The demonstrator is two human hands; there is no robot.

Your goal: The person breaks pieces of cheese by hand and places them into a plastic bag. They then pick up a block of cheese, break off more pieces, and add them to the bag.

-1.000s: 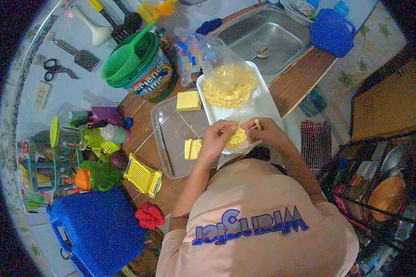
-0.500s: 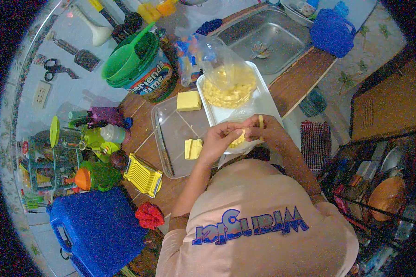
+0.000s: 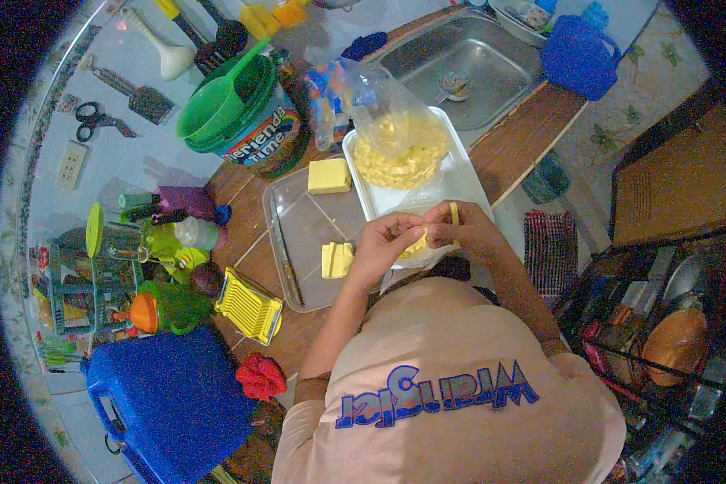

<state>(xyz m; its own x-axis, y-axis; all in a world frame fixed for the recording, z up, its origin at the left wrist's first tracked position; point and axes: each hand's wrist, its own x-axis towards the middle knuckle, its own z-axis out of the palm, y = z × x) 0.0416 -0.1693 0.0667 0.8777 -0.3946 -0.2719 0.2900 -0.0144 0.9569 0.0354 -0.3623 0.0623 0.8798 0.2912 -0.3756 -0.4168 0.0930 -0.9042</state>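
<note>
My left hand (image 3: 382, 244) and my right hand (image 3: 469, 229) meet over an open clear plastic bag (image 3: 440, 256) at the near end of a white tray (image 3: 474, 179). Both sets of fingers are pinched together around small yellow cheese-like pieces (image 3: 415, 244). A yellow strip (image 3: 455, 214) of the same stuff sticks up between my right fingers. To the left, a clear plastic lid (image 3: 298, 226) bears a yellow block (image 3: 329, 176), a cut stack of slices (image 3: 337, 260) and a thin dark knife (image 3: 282, 250). A large bag of yellow cubes (image 3: 399, 157) stands on the tray.
A yellow slicer (image 3: 250, 306) and a red cloth (image 3: 260, 377) lie left of the lid, near a blue jerrycan (image 3: 169, 403). A green bucket (image 3: 270, 133) with a scoop stands behind. The sink (image 3: 460, 64) is at the back, a dish rack (image 3: 645, 347) at right.
Almost nothing differs. My fingers stay pinched over the small bag, with only a very slight shift.
</note>
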